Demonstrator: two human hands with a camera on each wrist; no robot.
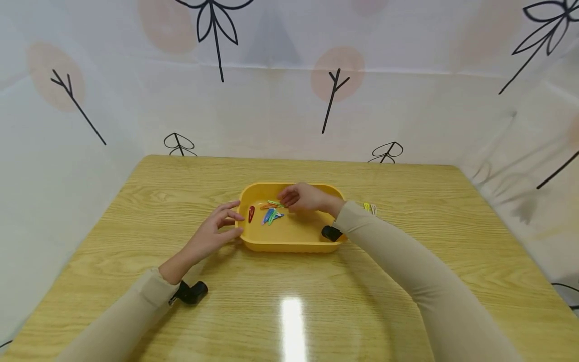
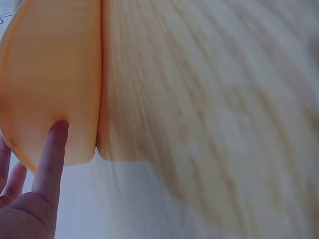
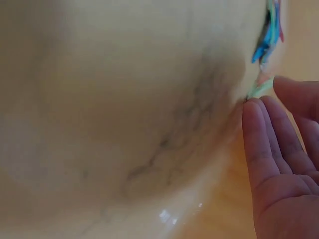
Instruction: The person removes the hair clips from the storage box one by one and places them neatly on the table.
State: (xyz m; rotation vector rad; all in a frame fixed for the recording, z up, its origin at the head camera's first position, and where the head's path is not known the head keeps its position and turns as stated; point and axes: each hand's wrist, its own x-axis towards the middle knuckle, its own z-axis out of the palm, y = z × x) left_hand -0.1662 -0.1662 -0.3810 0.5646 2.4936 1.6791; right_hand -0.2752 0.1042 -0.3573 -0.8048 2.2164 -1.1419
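Observation:
A yellow plastic tray [image 1: 289, 248] with raised walls stands on the wooden table. Inside, toward its left half, lie several small hair clips: a red clip [image 1: 251, 214] apart at the left, a cluster of blue and green clips [image 1: 272, 216], and an orange clip and a green clip [image 1: 275, 203] behind it. My right hand [image 1: 304, 197] reaches into the tray; its thumb and fingertips are right at the green clip [image 3: 261, 88] with a gap between them. My left hand [image 1: 212, 232] rests fingertips against the tray's left end, one finger on the outer wall [image 2: 55, 64].
On the table [image 1: 407, 201] just right of the tray lie a yellow clip [image 1: 367, 206] and a pale clip [image 1: 373, 209], partly behind the right sleeve. A patterned cloth [image 1: 271, 110] hangs behind the table. Black wrist cameras sit under both sleeves.

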